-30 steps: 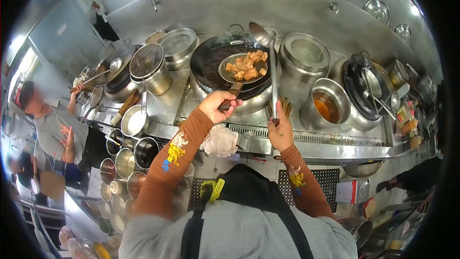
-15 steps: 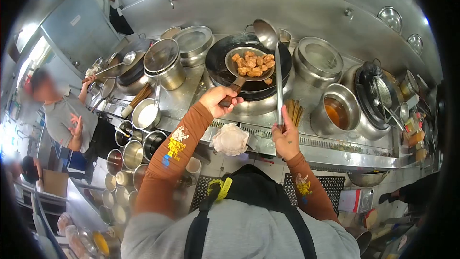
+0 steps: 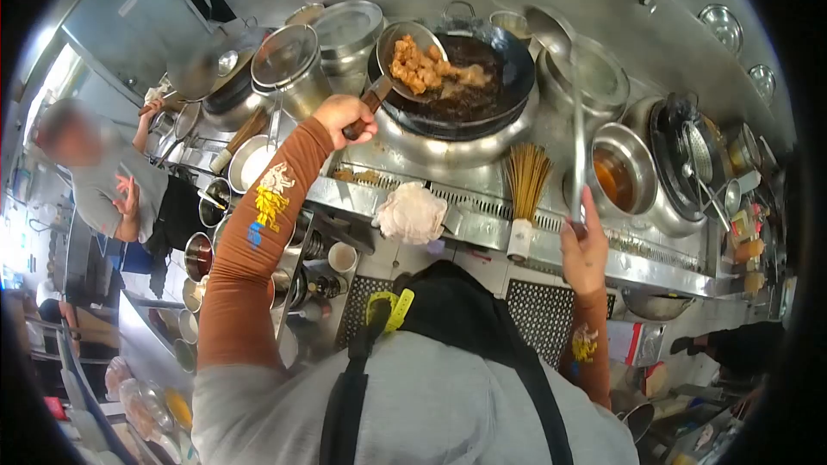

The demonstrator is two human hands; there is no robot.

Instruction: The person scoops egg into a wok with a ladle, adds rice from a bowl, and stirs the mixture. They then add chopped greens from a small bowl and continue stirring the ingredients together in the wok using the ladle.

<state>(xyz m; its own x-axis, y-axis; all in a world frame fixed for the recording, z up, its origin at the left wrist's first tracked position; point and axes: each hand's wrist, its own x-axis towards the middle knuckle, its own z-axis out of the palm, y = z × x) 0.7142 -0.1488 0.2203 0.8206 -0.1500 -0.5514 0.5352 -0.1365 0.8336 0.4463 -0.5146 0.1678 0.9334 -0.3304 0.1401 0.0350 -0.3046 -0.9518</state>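
My left hand [image 3: 345, 120] is closed round the wooden handle of a strainer [image 3: 386, 41], which tilts over the left side of a black wok [image 3: 514, 65]. Browned fried pieces [image 3: 417, 66] lie in the strainer, and some are sliding off its right side towards the dark oil [image 3: 465, 103] in the wok. My right hand [image 3: 586, 245] grips the handle end of a long metal ladle [image 3: 552, 33]. The ladle's bowl is raised to the right of the wok, in front of a lidded pot [image 3: 594, 77].
A bamboo brush [image 3: 527, 181] and a crumpled white cloth [image 3: 410, 213] are at the stove's front edge. A pot of reddish liquid [image 3: 622, 168] stands right. Lidded pots [image 3: 348, 30] stand left. Another person [image 3: 129, 172] is at the far left, holding a pan handle.
The strainer has moved left and tipped, with pieces now spilling towards the wok. My right hand and the ladle have moved right, away from the wok. The view has shifted.
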